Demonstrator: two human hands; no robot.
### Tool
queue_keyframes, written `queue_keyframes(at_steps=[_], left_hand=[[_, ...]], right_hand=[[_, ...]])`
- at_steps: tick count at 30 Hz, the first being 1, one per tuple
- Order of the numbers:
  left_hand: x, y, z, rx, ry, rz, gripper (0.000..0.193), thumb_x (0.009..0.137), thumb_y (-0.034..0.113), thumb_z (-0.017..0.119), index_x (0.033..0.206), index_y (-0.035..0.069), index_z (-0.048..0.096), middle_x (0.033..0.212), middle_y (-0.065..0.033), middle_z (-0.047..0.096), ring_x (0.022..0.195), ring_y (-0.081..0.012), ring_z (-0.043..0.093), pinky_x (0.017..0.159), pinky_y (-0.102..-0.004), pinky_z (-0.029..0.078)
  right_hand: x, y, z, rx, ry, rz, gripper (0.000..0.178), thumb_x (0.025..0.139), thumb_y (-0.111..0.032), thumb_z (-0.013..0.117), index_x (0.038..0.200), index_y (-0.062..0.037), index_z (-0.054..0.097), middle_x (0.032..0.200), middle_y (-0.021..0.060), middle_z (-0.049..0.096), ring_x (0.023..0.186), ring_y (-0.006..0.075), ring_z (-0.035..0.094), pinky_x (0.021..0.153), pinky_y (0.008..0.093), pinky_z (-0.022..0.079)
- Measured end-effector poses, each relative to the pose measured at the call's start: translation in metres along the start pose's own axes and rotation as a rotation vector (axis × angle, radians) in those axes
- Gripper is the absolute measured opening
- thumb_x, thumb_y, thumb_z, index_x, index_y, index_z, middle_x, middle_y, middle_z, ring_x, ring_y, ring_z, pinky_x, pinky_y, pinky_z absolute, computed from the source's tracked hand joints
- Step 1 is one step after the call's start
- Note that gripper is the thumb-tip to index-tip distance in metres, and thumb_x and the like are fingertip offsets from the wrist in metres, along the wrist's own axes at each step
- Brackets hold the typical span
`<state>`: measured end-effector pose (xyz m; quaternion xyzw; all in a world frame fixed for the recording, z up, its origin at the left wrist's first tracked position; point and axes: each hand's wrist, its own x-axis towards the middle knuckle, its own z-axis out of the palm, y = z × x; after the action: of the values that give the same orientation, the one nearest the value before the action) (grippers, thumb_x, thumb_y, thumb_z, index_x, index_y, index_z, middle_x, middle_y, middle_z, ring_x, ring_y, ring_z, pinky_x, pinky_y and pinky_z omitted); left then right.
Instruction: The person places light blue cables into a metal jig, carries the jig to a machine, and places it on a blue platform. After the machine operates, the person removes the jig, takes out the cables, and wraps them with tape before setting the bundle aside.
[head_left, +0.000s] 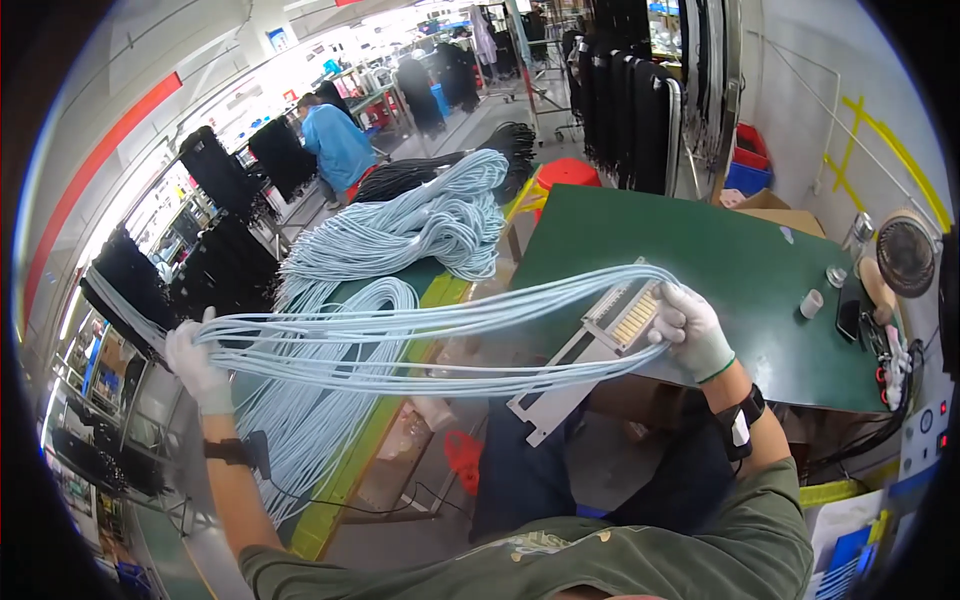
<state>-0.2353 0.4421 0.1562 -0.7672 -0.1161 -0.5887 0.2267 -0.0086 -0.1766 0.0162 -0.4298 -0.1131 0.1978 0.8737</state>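
Observation:
A looped bundle of thin light-blue cables [480,308] is stretched out between my two white-gloved hands. At the left end, the fingers of my left hand [192,350] are closed round the gathered strands. My right hand [690,325] grips the loop at the other end, where the cables bend back. Beneath that hand, a flat metal fixture [590,355] with a row of yellowish slots lies partly over the table's near edge; the cables and my fingers hide part of it. More light-blue cables [395,225] are heaped on the left bench, some spread toward me.
On the green table [620,230] to the right are a small white cup [811,303], a phone [849,318] and a round fan [908,255]. A red stool [567,174] stands behind. Black cables hang on racks [625,120]. A person in blue [338,140] is further back.

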Motion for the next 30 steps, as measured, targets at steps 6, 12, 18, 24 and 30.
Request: queue_keyframes(at_steps=[6,12,18,24,30], left_hand=[[0.014,0.106,0.023,-0.417,-0.51,0.278,0.016,0.075,0.015,0.07,0.088,0.009,0.077,0.076,-0.0109,0.06,0.077,-0.0312,0.059,0.068,-0.0421,0.044],[-0.009,0.309,0.063,-0.881,-0.608,0.527,0.019,0.075,0.016,0.062,0.086,0.017,0.078,0.072,-0.0091,0.057,0.073,-0.031,0.061,0.064,-0.0425,0.047],[-0.051,0.504,0.066,-0.97,-0.836,0.736,0.015,0.079,0.019,0.065,0.09,0.022,0.076,0.081,-0.0098,0.064,0.076,-0.0316,0.066,0.068,-0.0436,0.054],[-0.051,0.586,0.047,-0.944,-1.076,0.842,0.009,0.077,0.019,0.069,0.084,0.018,0.075,0.083,-0.0108,0.068,0.083,-0.0325,0.07,0.073,-0.043,0.056],[-0.054,0.611,0.046,-0.947,-1.063,0.792,0.013,0.081,0.018,0.064,0.083,0.016,0.076,0.087,-0.0102,0.071,0.086,-0.0312,0.07,0.082,-0.0444,0.055]], right_hand=[[-0.038,-0.045,-0.101,-0.224,0.406,-0.12,0.019,0.098,-0.026,0.063,0.105,-0.0083,0.06,0.066,-0.0076,0.043,0.044,0.0038,0.034,0.048,0.0236,0.042],[-0.105,-0.121,-0.284,-0.489,0.896,-0.355,0.023,0.095,-0.026,0.067,0.115,-0.0151,0.066,0.073,-0.0046,0.055,0.043,0.0051,0.041,0.042,0.0224,0.04],[-0.157,-0.158,-0.362,-2.035,1.668,-0.572,0.036,0.09,-0.019,0.068,0.124,-0.0068,0.064,0.105,0.0062,0.065,0.093,0.0206,0.065,0.082,0.0335,0.054],[-0.054,-0.042,-0.128,-1.639,0.053,-0.604,0.05,0.068,-0.031,0.086,0.112,-0.0144,0.068,0.152,0.0278,0.038,0.147,0.0407,0.028,0.119,0.0479,0.025],[-0.002,0.023,-0.108,-1.861,0.128,-0.724,0.033,0.071,-0.022,0.081,0.099,-0.0118,0.068,0.125,0.0191,0.06,0.113,0.0406,0.057,0.092,0.044,0.049]])
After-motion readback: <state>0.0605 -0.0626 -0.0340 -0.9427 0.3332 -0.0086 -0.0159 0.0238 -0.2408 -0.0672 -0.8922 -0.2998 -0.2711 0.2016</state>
